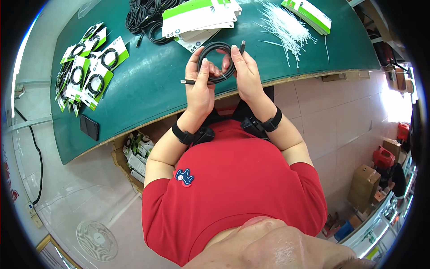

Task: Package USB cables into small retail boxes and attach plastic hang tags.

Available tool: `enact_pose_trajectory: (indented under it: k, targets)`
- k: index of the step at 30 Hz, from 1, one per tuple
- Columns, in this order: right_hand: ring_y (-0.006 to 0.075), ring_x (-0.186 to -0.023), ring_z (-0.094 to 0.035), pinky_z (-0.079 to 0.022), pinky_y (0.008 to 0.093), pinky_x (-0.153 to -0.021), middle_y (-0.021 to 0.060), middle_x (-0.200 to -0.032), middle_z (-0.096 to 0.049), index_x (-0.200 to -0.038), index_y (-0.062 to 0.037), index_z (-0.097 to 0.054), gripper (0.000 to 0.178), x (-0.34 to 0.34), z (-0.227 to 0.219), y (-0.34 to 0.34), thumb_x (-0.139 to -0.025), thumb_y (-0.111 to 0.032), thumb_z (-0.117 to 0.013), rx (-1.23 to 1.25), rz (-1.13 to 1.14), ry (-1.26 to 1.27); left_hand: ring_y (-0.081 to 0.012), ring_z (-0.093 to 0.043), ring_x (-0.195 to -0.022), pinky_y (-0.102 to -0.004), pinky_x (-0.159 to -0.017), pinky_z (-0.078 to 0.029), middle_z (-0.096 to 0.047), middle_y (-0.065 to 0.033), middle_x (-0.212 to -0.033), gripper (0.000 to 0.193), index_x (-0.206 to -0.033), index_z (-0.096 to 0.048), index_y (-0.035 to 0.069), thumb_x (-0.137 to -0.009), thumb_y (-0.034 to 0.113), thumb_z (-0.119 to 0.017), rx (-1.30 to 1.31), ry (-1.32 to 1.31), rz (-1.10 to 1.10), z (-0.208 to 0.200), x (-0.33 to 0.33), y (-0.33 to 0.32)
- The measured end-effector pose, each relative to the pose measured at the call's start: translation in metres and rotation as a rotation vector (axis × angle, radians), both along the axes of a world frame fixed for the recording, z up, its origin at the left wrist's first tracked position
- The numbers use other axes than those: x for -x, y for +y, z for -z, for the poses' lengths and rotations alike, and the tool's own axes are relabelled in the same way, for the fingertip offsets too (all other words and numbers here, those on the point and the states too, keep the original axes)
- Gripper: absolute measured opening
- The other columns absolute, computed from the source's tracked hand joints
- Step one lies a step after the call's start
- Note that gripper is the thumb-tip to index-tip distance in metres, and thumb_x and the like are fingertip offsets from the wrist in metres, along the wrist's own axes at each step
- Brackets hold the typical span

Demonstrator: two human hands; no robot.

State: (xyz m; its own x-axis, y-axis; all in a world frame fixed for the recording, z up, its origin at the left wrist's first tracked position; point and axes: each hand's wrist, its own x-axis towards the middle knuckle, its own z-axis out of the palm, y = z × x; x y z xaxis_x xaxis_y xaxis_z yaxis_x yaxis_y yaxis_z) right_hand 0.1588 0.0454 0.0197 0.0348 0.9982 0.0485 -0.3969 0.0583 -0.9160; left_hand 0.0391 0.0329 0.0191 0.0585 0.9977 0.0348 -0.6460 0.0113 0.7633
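Between my hands, over the near edge of the green table, is a coiled black cable [217, 46] with a plug at each end. My left hand [200, 83] grips the coil's left side, with one plug sticking out past it to the left. The right side of the coil is in my right hand [246, 74], and the other plug points up beside its fingertips. A pale strip, perhaps a tie, shows at the bottom of the coil. Just beyond my hands lie a stack of white and green cards [197, 20] and a heap of loose black cables [144, 15].
White cable ties [289, 33] spread over the green table [148, 80] at right, near a stack of green and white cards [309, 15]. Carded cables [87, 69] pile up at left, with a black phone [89, 127] nearby. Below the edge stands a carton [118, 154] of packages.
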Motion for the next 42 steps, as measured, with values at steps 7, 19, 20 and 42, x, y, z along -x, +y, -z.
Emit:
enact_pose_trajectory:
  k: [7, 19, 20, 42]
  targets:
    - [0.0072, -0.072, -0.051, -0.042, 0.0224, -0.066, 0.0004, -0.076, -0.054, -0.103, 0.0009, -0.061, 0.040, -0.003, 0.002, 0.002, -0.103, -0.035, -0.044, -0.072, -0.102, -0.100, -0.0107, -0.049, -0.073, -0.0277, -0.074, -0.047, -0.049, -0.0018, -0.079, 0.040, -0.136, -0.039, 0.003, -0.100, 0.012, -0.051, 0.075, -0.056, 0.033, -0.001, 0.009, 0.007]
    - [0.0057, -0.067, -0.049, -0.039, 0.0203, -0.059, -0.0004, -0.073, -0.054, -0.115, 0.0017, -0.058, 0.037, 0.001, -0.001, 0.009, -0.102, -0.032, -0.048, -0.131, 0.071, -0.107, -0.0110, -0.051, -0.081, -0.0290, -0.082, -0.046, -0.054, -0.0052, -0.100, 0.047, -0.145, -0.034, 0.002, -0.101, 0.015, -0.047, -0.086, 0.071, 0.126, -0.017, 0.013, 0.010]
    - [0.0057, -0.067, -0.049, -0.039, 0.0203, -0.059, -0.0004, -0.073, -0.054, -0.115, 0.0017, -0.058, 0.037, 0.001, -0.001, 0.009, -0.102, -0.032, -0.048, -0.131, 0.068, -0.109, -0.0110, -0.052, -0.083, -0.0296, -0.083, -0.046, -0.055, -0.0060, -0.103, 0.047, -0.145, -0.034, 0.003, -0.101, 0.015, -0.047, -0.085, 0.039, 0.161, -0.016, 0.014, 0.011]
    - [0.0034, -0.057, -0.042, -0.035, 0.0197, -0.050, -0.0030, -0.068, -0.050, -0.120, 0.0021, -0.060, 0.037, 0.005, -0.016, 0.006, -0.102, -0.029, -0.048, -0.206, 0.075, -0.149, -0.0071, -0.042, -0.060, -0.0283, -0.064, -0.046, -0.044, 0.0020, -0.072, 0.035, -0.129, -0.051, -0.002, -0.102, 0.020, -0.048, 0.051, -0.019, 0.069, -0.023, 0.005, 0.012]
